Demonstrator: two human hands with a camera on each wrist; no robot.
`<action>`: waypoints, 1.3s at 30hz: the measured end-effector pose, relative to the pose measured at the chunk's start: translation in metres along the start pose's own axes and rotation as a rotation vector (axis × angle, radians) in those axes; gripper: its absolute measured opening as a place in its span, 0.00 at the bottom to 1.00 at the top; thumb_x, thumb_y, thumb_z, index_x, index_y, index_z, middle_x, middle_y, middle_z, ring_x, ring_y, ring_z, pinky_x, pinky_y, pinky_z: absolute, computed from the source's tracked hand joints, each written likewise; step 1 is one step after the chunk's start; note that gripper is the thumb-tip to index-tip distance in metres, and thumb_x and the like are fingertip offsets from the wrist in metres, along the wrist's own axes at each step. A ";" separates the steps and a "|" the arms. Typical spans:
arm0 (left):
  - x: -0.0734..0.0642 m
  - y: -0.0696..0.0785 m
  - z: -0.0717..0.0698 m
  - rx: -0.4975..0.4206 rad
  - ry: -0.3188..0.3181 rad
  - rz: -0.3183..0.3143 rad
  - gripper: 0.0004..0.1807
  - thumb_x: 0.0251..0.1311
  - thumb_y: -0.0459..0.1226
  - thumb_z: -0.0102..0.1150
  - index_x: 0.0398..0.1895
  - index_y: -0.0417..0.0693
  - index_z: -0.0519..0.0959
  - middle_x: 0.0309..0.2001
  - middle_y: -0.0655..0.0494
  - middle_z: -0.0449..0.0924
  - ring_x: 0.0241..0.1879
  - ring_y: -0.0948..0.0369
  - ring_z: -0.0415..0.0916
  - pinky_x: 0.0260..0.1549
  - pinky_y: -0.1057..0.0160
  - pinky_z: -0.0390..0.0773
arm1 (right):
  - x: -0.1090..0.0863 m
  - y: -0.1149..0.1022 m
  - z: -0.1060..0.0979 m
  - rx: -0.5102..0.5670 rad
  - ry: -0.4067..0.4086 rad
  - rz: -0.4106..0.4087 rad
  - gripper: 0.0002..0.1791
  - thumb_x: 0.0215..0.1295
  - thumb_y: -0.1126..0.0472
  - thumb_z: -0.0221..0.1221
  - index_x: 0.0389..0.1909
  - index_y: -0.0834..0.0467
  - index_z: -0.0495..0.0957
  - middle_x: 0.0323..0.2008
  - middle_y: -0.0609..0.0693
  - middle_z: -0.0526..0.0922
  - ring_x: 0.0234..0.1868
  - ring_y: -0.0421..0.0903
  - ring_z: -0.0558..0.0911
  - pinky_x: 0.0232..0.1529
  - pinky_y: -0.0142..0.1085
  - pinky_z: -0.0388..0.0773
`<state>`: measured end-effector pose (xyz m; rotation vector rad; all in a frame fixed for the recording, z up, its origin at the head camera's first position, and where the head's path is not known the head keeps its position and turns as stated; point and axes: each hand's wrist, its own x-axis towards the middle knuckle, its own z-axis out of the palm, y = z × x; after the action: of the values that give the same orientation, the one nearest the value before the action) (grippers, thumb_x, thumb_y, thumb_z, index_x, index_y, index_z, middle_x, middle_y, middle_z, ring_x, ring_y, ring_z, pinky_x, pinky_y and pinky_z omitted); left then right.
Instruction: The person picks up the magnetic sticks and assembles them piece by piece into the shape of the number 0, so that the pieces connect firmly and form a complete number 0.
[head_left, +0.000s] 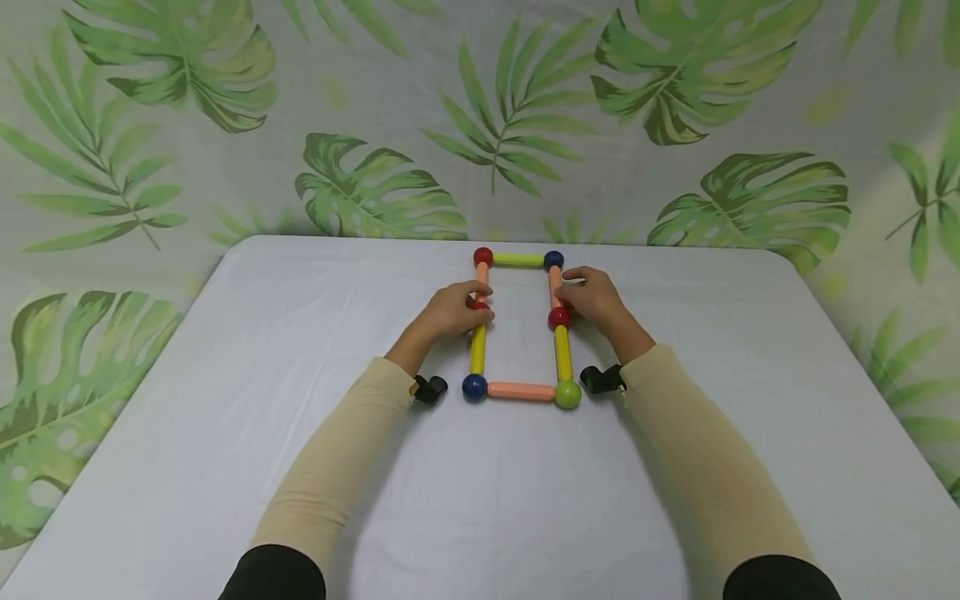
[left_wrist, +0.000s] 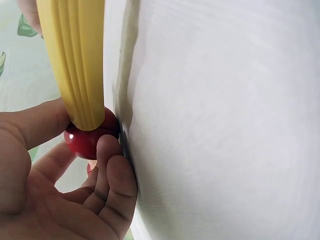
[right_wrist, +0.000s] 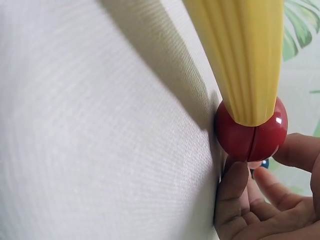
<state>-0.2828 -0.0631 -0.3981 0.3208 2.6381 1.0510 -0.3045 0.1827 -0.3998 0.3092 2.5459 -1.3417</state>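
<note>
A closed frame of ribbed sticks and balls lies on the white table. My left hand (head_left: pixel 452 310) pinches the red ball (left_wrist: pixel 82 144) midway along its left side, between a yellow stick (head_left: pixel 477 352) and an orange stick (head_left: pixel 482 272). Opposite, my right hand (head_left: pixel 596 302) holds the right side's red ball (right_wrist: pixel 250 137), thumb against it and fingers curled beneath, by another orange stick (head_left: pixel 555 282) and yellow stick (head_left: pixel 563 354). A lime stick (head_left: pixel 517 260) joins a red ball (head_left: pixel 483 257) and a blue ball (head_left: pixel 553 259) at the far end.
At the near end, an orange stick (head_left: pixel 521 391) links a blue ball (head_left: pixel 475 387) and a green ball (head_left: pixel 567 394). White cloth covers the table (head_left: pixel 517 492). A leaf-patterned curtain (head_left: pixel 525 100) hangs behind its far edge. Small black devices sit at both wrists.
</note>
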 end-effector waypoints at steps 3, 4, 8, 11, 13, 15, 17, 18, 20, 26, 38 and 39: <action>0.001 0.001 0.001 -0.004 0.008 0.000 0.25 0.64 0.44 0.61 0.65 0.54 0.73 0.50 0.46 0.79 0.41 0.54 0.74 0.37 0.65 0.73 | -0.001 0.001 -0.002 0.003 -0.004 -0.009 0.28 0.72 0.55 0.54 0.71 0.57 0.65 0.55 0.61 0.79 0.46 0.50 0.78 0.49 0.37 0.78; 0.001 0.001 0.002 -0.005 0.008 0.000 0.25 0.64 0.44 0.61 0.65 0.54 0.73 0.49 0.46 0.79 0.41 0.54 0.74 0.37 0.65 0.72 | -0.001 0.001 -0.003 0.003 -0.003 -0.007 0.28 0.72 0.55 0.54 0.71 0.57 0.65 0.55 0.60 0.79 0.46 0.50 0.78 0.49 0.37 0.78; 0.003 0.003 0.005 -0.001 0.000 0.000 0.25 0.65 0.44 0.60 0.65 0.54 0.73 0.49 0.46 0.79 0.41 0.55 0.73 0.37 0.65 0.72 | -0.001 0.002 -0.005 0.007 -0.004 0.007 0.28 0.72 0.55 0.54 0.71 0.57 0.64 0.55 0.61 0.79 0.46 0.50 0.78 0.50 0.36 0.77; 0.003 0.003 0.006 0.002 -0.013 -0.002 0.25 0.65 0.44 0.60 0.65 0.54 0.73 0.50 0.47 0.78 0.41 0.55 0.73 0.38 0.65 0.72 | -0.001 0.003 -0.007 0.011 0.001 0.017 0.28 0.72 0.55 0.54 0.71 0.57 0.64 0.56 0.61 0.79 0.47 0.49 0.78 0.50 0.36 0.77; 0.004 0.003 0.006 0.003 -0.017 -0.002 0.25 0.65 0.45 0.60 0.66 0.55 0.73 0.50 0.47 0.78 0.42 0.55 0.73 0.38 0.65 0.73 | -0.002 0.003 -0.007 0.021 0.002 0.018 0.28 0.72 0.56 0.54 0.71 0.57 0.65 0.56 0.61 0.79 0.47 0.49 0.78 0.51 0.36 0.77; 0.005 0.002 0.006 0.006 -0.014 -0.005 0.25 0.65 0.45 0.60 0.65 0.55 0.73 0.51 0.47 0.78 0.42 0.55 0.73 0.38 0.65 0.73 | -0.002 0.003 -0.007 0.027 -0.004 0.010 0.28 0.72 0.56 0.54 0.71 0.57 0.64 0.57 0.61 0.78 0.48 0.50 0.78 0.51 0.36 0.77; 0.006 0.001 0.005 0.006 -0.010 -0.009 0.25 0.65 0.45 0.60 0.65 0.55 0.73 0.51 0.47 0.78 0.42 0.54 0.73 0.38 0.65 0.73 | -0.001 0.003 -0.007 0.033 -0.014 0.003 0.28 0.72 0.57 0.54 0.71 0.57 0.64 0.58 0.61 0.78 0.49 0.50 0.77 0.52 0.36 0.77; 0.007 0.001 0.004 0.007 -0.006 -0.008 0.25 0.65 0.45 0.60 0.65 0.55 0.73 0.51 0.47 0.78 0.42 0.54 0.73 0.38 0.65 0.73 | -0.001 0.003 -0.006 0.034 -0.018 0.002 0.28 0.72 0.56 0.54 0.71 0.57 0.64 0.58 0.61 0.77 0.49 0.50 0.77 0.52 0.36 0.77; 0.008 0.001 0.004 0.007 -0.003 -0.004 0.25 0.65 0.45 0.60 0.65 0.55 0.73 0.51 0.47 0.78 0.42 0.54 0.73 0.37 0.65 0.72 | 0.000 0.003 -0.007 0.028 -0.019 0.000 0.28 0.72 0.56 0.53 0.71 0.57 0.64 0.58 0.61 0.77 0.49 0.50 0.77 0.53 0.37 0.78; 0.007 0.000 0.002 -0.014 -0.009 -0.001 0.29 0.65 0.45 0.61 0.69 0.55 0.70 0.53 0.45 0.78 0.43 0.53 0.73 0.40 0.62 0.75 | -0.005 0.004 -0.012 -0.015 -0.051 0.000 0.30 0.73 0.54 0.53 0.72 0.57 0.62 0.62 0.62 0.74 0.53 0.53 0.78 0.61 0.42 0.77; -0.070 -0.040 -0.073 0.166 -0.105 -0.034 0.39 0.71 0.49 0.51 0.78 0.44 0.50 0.73 0.36 0.61 0.70 0.40 0.63 0.67 0.39 0.65 | -0.118 0.069 -0.076 -0.598 -0.113 -0.391 0.24 0.69 0.56 0.58 0.61 0.65 0.73 0.53 0.64 0.81 0.49 0.58 0.83 0.42 0.46 0.82; -0.075 -0.043 -0.077 0.172 -0.108 -0.031 0.38 0.72 0.48 0.50 0.78 0.43 0.50 0.73 0.35 0.61 0.70 0.39 0.63 0.66 0.39 0.65 | -0.125 0.072 -0.080 -0.596 -0.116 -0.419 0.23 0.69 0.57 0.58 0.60 0.65 0.74 0.52 0.63 0.82 0.47 0.57 0.84 0.41 0.45 0.81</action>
<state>-0.2429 -0.1653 -0.3608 0.3604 2.6316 0.7764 -0.1740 0.2800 -0.3733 -0.4184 2.8445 -0.6084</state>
